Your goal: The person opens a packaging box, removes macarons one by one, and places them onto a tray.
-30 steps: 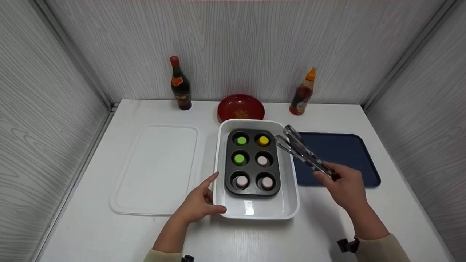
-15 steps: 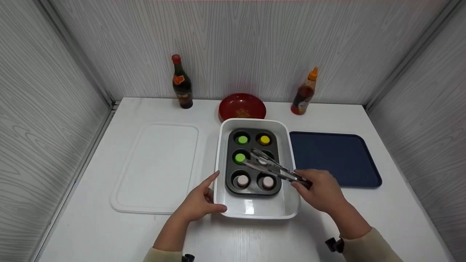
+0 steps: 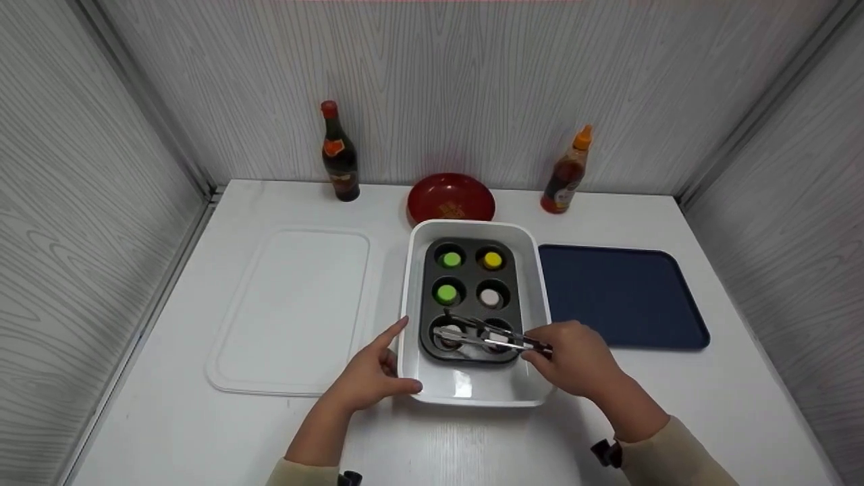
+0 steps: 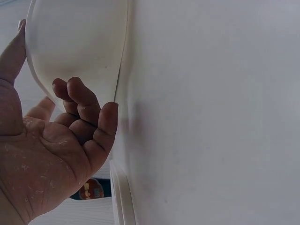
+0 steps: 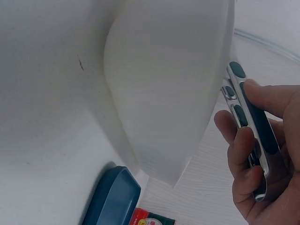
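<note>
Right hand grips tongs, long axis leftward over near end of muffin tin; left hand, forefinger extended, touches white dish at left.

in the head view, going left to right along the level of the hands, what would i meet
Flat white panel, left hand, dark muffin pan, right hand, navy tray.

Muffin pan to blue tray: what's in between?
The right side of the white tub stands between the muffin pan and the blue tray, as the head view shows. Lower down, the right hand, gripping the tongs, hides part of it.
</note>
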Motion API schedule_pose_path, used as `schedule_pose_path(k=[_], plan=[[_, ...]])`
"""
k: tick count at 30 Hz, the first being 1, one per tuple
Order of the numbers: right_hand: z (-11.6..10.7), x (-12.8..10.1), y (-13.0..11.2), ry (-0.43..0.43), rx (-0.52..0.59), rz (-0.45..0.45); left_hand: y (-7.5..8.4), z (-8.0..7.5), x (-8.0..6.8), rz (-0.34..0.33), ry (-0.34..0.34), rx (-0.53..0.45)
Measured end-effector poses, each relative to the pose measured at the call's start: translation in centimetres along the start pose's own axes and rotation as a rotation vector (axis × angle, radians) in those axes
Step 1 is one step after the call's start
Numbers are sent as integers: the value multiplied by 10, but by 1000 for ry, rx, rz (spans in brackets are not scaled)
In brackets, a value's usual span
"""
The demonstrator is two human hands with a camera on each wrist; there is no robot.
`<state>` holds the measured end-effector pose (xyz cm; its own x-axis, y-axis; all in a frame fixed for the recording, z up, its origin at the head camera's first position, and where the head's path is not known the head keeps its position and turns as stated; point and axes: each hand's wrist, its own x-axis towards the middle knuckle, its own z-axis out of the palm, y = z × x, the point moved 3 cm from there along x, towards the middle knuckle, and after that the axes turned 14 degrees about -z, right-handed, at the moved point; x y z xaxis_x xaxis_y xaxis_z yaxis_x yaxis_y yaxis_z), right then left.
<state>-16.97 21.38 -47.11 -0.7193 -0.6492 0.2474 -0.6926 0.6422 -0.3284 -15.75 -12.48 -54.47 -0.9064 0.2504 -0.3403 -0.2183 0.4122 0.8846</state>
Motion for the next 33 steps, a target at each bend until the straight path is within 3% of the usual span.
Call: schedule_pose_path(k=[18,33], plan=[[-1,9,-10,-32,-120,-31,3,0,-1,14,-11,-32],[0,26,-22,-166,-168,50,0,1,-2,15,6,-21]])
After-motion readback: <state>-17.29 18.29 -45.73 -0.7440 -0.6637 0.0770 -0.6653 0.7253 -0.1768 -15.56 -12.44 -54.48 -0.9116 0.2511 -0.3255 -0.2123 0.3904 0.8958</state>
